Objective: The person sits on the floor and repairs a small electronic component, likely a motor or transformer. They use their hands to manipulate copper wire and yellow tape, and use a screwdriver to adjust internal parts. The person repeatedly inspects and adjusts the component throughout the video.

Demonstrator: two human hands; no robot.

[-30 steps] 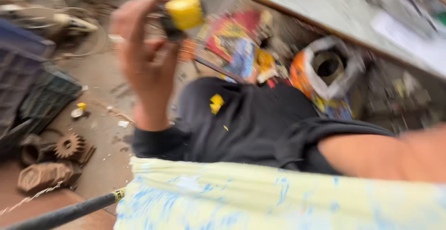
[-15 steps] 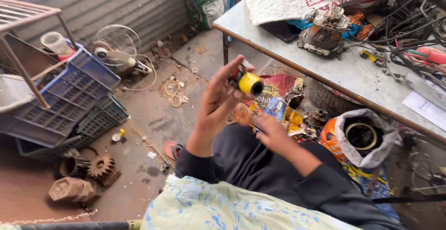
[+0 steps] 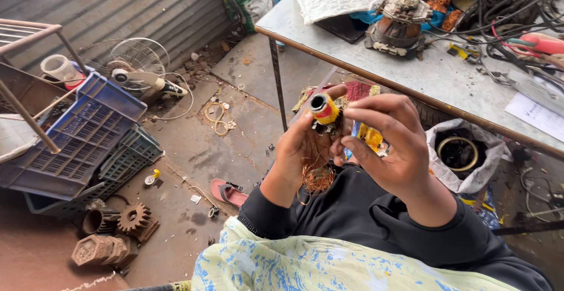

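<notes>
Head view: left hand point(image 3: 302, 150) fingers closed around a small yellow-and-red spool point(image 3: 325, 110), held up in front of the chest, below the counter point(image 3: 411, 70) edge; loose copper wire point(image 3: 317, 178) hangs beneath the palm. Right hand point(image 3: 390, 144) fingers curl and pinch at the spool's side. Blue crates point(image 3: 76, 138) and rusty gears point(image 3: 134, 217) sit on the floor at left.

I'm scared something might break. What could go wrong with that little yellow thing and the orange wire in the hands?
The thin copper wire hangs loose under the left hand, so it could tangle or snap if pulled. The small yellow-taped part is held only by fingertips of both hands, the right hand too, high over the cluttered floor. If it slipped, it might fall among the scraps and be hard to find.
</notes>
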